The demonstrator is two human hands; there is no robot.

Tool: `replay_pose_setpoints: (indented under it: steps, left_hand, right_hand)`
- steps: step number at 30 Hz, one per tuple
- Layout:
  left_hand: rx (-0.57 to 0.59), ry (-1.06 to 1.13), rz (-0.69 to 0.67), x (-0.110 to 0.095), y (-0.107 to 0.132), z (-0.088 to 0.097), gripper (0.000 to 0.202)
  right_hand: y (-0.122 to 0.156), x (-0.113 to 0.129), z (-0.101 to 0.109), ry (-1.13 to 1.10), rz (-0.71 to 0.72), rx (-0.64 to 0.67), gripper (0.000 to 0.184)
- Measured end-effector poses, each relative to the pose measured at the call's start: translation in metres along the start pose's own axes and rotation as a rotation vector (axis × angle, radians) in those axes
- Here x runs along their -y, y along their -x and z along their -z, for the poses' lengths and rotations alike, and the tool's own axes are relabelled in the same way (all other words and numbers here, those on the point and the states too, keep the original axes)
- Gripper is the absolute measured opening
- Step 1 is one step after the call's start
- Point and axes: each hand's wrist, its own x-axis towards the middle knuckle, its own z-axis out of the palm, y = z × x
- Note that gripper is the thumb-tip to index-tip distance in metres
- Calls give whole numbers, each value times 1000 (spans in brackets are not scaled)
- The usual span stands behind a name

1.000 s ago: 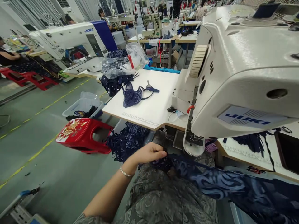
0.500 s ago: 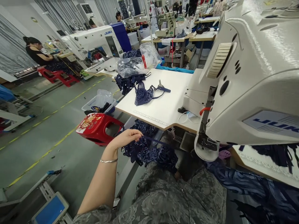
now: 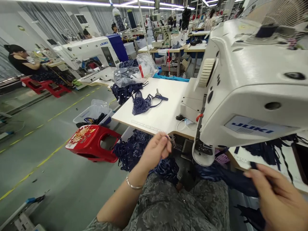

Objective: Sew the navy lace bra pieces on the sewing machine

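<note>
My left hand (image 3: 155, 149) is raised just below the front edge of the white table (image 3: 166, 115), its fingers pinched on something thin that I cannot make out. Below it a navy lace garment (image 3: 168, 168) lies on my lap. My right hand (image 3: 276, 195) comes in at the lower right, fingers closed on dark navy fabric (image 3: 231, 178) that runs from my lap toward it. The white Juki sewing machine (image 3: 250, 86) looms over both hands. A finished navy lace piece (image 3: 141, 103) rests on the table.
A heap of navy lace (image 3: 131, 149) hangs under the table beside a red plastic stool (image 3: 92, 142). A clear bin (image 3: 92, 113) sits on the floor. Plastic bags (image 3: 131, 72) lie at the table's far corner. Other people work at machines behind.
My left hand has risen from the lap and the heap to just under the table edge. My right hand has come into view holding the navy fabric.
</note>
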Motion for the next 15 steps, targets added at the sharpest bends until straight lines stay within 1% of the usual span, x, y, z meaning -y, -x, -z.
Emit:
replay_pose_setpoints:
  steps: [1, 2, 4, 6, 8, 10, 13, 15]
  left_hand:
    - [78, -20, 37, 4, 5, -15, 29]
    - [148, -77, 70, 7, 10, -29, 27]
    - [240, -252, 90, 11, 18, -48, 25]
    - [264, -419, 52, 12, 23, -59, 21]
    - [268, -529, -13, 12, 25, -65, 18]
    - [275, -628, -76, 14, 27, -67, 15]
    - [279, -796, -219, 17, 30, -67, 13]
    - [249, -894, -334, 19, 31, -67, 13]
  right_hand:
    - [-1, 4, -6, 19, 10, -42, 23]
    - [-2, 10, -12, 36, 61, -51, 21]
    - [-4, 24, -25, 44, 286, 43, 14]
    - [-6, 36, -38, 76, 506, 84, 12]
    - [-7, 43, -47, 140, 660, 58, 15]
    - [-7, 44, -53, 204, 748, 25, 18]
    - [-7, 44, -53, 252, 791, 0, 21]
    - [-6, 45, -51, 230, 805, -4, 23]
